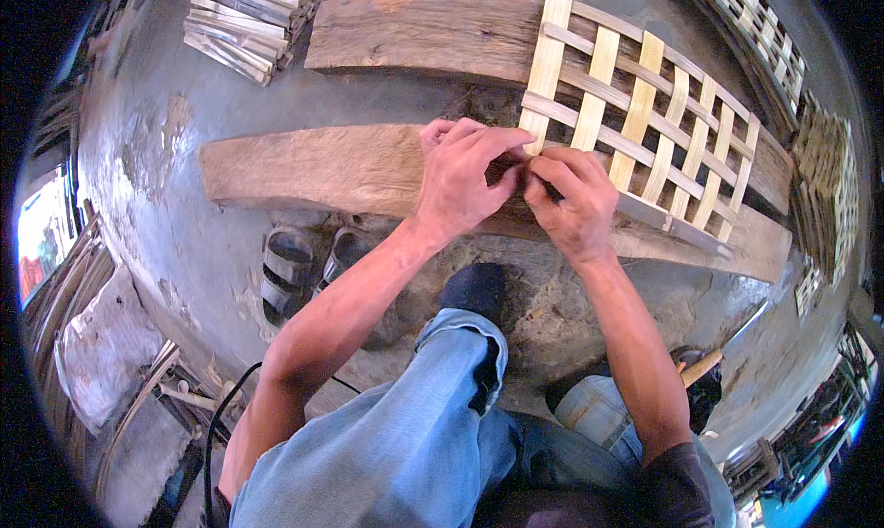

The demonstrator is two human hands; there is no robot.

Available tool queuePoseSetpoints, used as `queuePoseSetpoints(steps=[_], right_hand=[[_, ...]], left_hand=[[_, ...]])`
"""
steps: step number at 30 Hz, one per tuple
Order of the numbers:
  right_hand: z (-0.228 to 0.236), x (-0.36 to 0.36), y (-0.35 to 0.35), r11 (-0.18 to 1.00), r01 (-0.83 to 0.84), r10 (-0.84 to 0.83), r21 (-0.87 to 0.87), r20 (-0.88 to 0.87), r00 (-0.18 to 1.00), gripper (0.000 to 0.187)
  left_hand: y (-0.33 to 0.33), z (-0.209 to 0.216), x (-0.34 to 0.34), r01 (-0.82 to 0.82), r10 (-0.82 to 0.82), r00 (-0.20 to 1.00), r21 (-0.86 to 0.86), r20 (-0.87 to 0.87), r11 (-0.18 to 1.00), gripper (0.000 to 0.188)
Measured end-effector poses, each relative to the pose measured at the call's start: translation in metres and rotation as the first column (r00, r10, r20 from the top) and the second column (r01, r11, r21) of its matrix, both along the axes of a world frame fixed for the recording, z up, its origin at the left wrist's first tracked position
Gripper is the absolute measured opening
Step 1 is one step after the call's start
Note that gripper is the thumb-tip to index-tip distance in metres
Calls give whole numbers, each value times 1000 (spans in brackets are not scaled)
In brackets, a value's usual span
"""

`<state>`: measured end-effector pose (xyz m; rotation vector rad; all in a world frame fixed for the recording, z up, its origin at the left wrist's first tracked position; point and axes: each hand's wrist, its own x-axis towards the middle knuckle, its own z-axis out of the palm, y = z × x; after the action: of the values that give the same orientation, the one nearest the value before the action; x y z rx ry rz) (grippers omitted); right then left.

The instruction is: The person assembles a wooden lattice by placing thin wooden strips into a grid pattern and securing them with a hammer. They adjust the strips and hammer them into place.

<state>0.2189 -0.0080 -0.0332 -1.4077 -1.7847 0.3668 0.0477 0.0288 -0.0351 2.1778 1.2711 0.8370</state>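
Note:
A woven panel of pale, flat bamboo strips (638, 114) lies across two thick wooden beams, with square gaps between its strips. My left hand (465, 174) and my right hand (575, 197) meet at the panel's near left corner. Fingers of both hands are bent and pinched together there, around the end of a strip. Just what lies between the fingertips is mostly hidden by the fingers. The near beam (313, 167) runs under my hands, and the far beam (424, 33) passes beneath the panel's upper left part.
A bundle of split strips (241, 26) lies at the far left. Sandals (287, 266) sit on the floor before the near beam. More woven panels (824, 187) are stacked at the right. A tool with a wooden handle (702, 369) is beside my right forearm. A white sack (109, 348) stands at the left.

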Motion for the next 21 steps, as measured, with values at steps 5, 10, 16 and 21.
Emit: queuePoseSetpoints(steps=[5,10,16,21], right_hand=[[-1,0,-1,999,53,-52,-10,11,999,17],[-3,-4,2,999,40,-40,-1,-40,998,14],[33,35,-29,999,-2,8,42,-123,992,28],[39,192,-192,845,173,-95,-506,177,980,12]], left_hand=[[1,-5,6,-8,8,1000,13,21,1000,43],[0,-3,2,-37,38,999,51,-24,998,46],[-2,-14,7,-65,66,997,-39,50,997,41],[-6,-10,1,-55,56,998,-86,12,995,37]])
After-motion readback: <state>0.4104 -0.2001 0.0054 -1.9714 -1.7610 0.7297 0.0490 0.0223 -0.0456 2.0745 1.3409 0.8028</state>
